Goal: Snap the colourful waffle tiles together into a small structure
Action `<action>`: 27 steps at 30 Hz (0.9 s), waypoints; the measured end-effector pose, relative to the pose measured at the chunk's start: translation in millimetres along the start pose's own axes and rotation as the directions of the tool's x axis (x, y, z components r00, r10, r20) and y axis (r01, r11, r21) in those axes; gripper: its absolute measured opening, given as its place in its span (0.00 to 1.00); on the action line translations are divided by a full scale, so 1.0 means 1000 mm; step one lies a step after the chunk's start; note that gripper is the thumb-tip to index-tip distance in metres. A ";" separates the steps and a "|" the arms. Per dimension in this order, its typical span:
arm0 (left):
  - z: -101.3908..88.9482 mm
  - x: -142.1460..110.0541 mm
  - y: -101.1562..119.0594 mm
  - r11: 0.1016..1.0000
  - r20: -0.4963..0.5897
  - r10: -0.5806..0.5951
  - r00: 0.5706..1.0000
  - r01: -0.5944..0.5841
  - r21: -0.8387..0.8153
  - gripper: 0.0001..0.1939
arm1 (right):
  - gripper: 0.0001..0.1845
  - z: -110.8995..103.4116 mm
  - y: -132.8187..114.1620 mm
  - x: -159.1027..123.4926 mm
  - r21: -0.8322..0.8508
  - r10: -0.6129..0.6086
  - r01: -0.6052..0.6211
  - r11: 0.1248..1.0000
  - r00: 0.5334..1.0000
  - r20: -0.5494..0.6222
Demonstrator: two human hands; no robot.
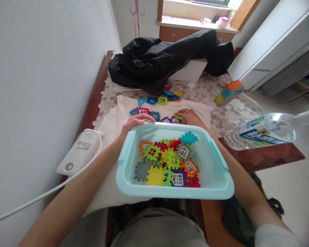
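Note:
A pale turquoise plastic basin (pixel 211 171) stands in front of me, holding several interlocking building tiles (pixel 156 176) in yellow, green, grey, orange, red, purple and blue; some have window grids. At the basin's far left rim is my left hand (pixel 135 125), its fingers stretched out to the right, with no tile visible in it. Beyond the far rim, my right hand (pixel 192 117) has its fingers bent around a green tile (pixel 179 117); the basin partly hides this hand. Purple tiles (pixel 166 120) lie just left of it on the white cloth (pixel 113 123).
More tiles (pixel 151 100) lie farther back on the cloth. Behind them is a black garment (pixel 154 61) over a white box (pixel 190 70). A tile-built block (pixel 229 92) and a clear bottle (pixel 267 132) stand right. A white corded device (pixel 79 151) lies left, beside the wall.

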State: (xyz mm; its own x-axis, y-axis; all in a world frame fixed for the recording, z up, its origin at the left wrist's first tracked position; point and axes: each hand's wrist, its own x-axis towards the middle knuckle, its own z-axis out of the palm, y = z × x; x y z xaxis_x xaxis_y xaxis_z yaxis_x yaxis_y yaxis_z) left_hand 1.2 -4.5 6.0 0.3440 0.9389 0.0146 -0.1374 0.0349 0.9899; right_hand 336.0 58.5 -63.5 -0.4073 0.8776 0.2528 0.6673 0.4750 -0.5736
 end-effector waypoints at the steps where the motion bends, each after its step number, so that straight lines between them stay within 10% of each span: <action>1: 0.000 0.000 0.000 1.000 -0.009 -0.002 1.000 0.002 -0.001 0.11 | 0.22 0.000 -0.001 0.001 0.018 -0.012 0.012 1.000 1.000 0.019; 16: 0.000 0.003 0.000 0.992 -0.029 -0.109 0.994 0.107 -0.073 0.16 | 0.14 0.000 -0.011 0.001 0.250 0.003 0.035 0.968 0.989 -0.147; 27: -0.001 0.000 0.001 0.998 -0.041 -0.070 0.997 0.070 -0.001 0.15 | 0.21 0.002 -0.012 0.002 0.235 0.063 -0.061 0.970 0.998 0.001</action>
State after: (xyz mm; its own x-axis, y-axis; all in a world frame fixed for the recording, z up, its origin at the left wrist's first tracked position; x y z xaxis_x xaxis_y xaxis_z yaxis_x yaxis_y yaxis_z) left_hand 0.1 -4.2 6.4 0.3146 0.9473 -0.0605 -0.1140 0.1010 0.9883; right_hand 325.8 54.5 -57.0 -0.3651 0.9056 0.2157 0.5257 0.3918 -0.7551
